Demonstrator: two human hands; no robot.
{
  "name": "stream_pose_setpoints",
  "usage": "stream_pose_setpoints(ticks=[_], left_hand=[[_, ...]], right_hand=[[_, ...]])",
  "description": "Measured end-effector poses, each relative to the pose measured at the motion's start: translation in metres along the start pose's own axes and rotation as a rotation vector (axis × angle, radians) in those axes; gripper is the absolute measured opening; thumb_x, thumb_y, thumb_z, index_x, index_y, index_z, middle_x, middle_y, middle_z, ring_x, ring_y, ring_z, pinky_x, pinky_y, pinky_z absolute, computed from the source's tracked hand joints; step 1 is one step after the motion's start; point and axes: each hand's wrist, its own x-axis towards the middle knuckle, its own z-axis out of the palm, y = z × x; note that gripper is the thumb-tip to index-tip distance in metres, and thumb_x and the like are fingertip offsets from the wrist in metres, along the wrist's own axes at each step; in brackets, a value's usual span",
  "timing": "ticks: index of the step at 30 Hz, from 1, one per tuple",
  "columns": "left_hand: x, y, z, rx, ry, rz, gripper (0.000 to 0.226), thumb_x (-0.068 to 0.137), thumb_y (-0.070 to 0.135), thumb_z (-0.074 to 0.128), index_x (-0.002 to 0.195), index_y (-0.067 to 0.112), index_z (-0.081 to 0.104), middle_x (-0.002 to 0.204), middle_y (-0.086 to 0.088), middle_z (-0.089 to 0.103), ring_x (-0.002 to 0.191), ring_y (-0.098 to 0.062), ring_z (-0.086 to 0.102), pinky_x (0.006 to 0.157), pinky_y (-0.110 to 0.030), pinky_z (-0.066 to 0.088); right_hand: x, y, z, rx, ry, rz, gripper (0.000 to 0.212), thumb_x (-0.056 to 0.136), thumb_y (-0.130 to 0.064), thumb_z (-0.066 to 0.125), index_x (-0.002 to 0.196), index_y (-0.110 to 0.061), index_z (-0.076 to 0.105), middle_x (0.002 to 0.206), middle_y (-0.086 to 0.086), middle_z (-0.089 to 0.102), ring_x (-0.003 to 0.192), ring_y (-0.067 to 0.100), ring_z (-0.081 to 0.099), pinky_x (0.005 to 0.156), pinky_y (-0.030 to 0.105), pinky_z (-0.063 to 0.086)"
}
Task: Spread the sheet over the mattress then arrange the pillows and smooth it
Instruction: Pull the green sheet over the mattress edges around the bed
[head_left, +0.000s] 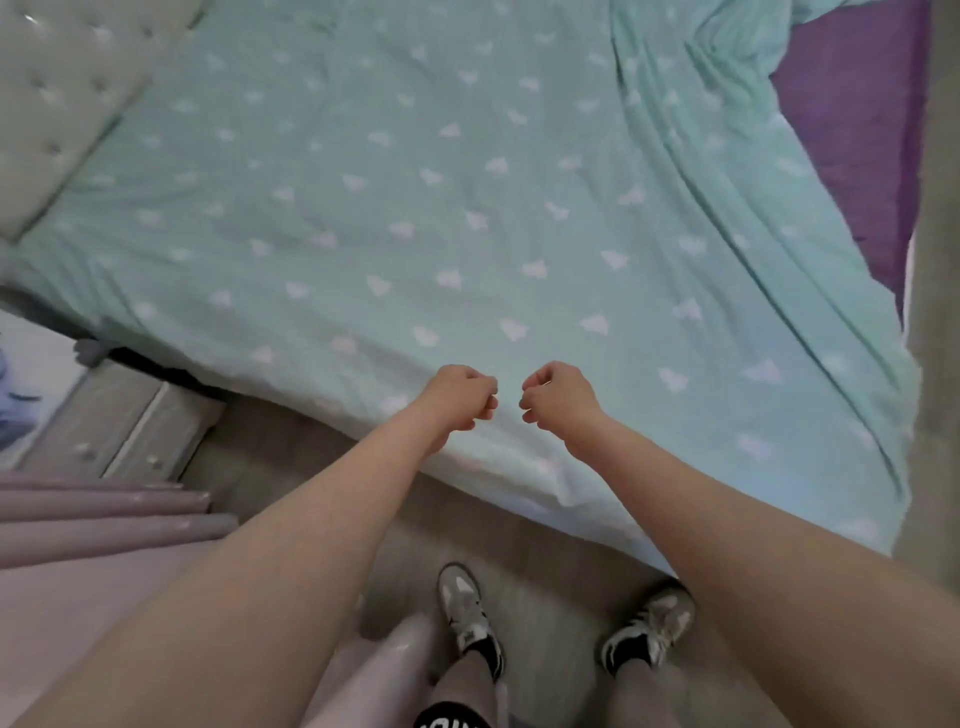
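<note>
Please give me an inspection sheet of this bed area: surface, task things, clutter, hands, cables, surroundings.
Surface: mattress, purple, bare at the far right corner.
Task things: mint sheet with white shapes covers most of the bed, creased on the right; pillows, nothing seen.
Clutter: nothing seen on the bed.
Hands: left hand and right hand both curled above the near sheet edge, holding nothing visible.
Cables: nothing seen.
Surroundings: tufted headboard left, nightstand, curtain, shoes on the floor.

Open sheet (415, 208), headboard (57, 104) left
</note>
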Motion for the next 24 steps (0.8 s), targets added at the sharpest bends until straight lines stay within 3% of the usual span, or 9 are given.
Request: stream_pose_setpoints(ticks=[5,10,16,18,24], left_hand=[[-0.011,-0.032,-0.125,-0.098,0.098,0.001,0.024,0.091,0.019,0.052,0.106,0.007,0.066,0.092,-0.004,0.069,0.078,-0.017,0.063,0.066,-0.026,0.046],[-0.014,-0.063,-0.240,-0.262,0.214,-0.014,0.016,0.091,0.018,0.054,0.101,0.010,0.064,0.090,-0.005,0.068,0.076,-0.016,0.063,0.061,-0.024,0.045],[-0.005,-0.081,-0.329,-0.386,0.302,-0.053,0.007,0.090,0.018,0.056,0.092,0.013,0.060,0.085,-0.004,0.066,0.074,-0.018,0.062,0.065,-0.026,0.045],[0.004,-0.085,-0.356,-0.421,0.321,-0.069,0.007,0.090,0.018,0.057,0.091,0.013,0.060,0.086,-0.005,0.067,0.074,-0.019,0.063,0.069,-0.030,0.047],[0.047,-0.076,-0.443,-0.438,0.367,-0.075,0.011,0.090,0.021,0.057,0.096,0.013,0.061,0.089,-0.004,0.068,0.076,-0.017,0.065,0.062,-0.025,0.045]], right_hand=[[-0.019,-0.083,0.107,-0.145,-0.103,-0.088,0.012,0.084,-0.006,0.047,0.083,-0.014,0.056,0.093,0.013,0.071,0.091,0.031,0.071,0.067,0.036,0.052],[-0.033,-0.153,0.194,-0.274,-0.175,-0.171,0.013,0.083,-0.008,0.045,0.084,-0.012,0.058,0.092,0.015,0.072,0.090,0.032,0.071,0.069,0.038,0.054],[-0.024,-0.216,0.253,-0.340,-0.229,-0.219,0.012,0.086,-0.007,0.047,0.080,-0.012,0.056,0.096,0.016,0.072,0.071,0.024,0.069,0.064,0.033,0.051],[-0.016,-0.239,0.272,-0.341,-0.243,-0.236,0.013,0.086,-0.006,0.047,0.079,-0.012,0.056,0.095,0.016,0.071,0.070,0.024,0.068,0.063,0.033,0.051],[0.027,-0.315,0.337,-0.321,-0.271,-0.293,0.016,0.086,-0.005,0.045,0.076,-0.013,0.055,0.095,0.018,0.072,0.069,0.024,0.067,0.064,0.034,0.051]])
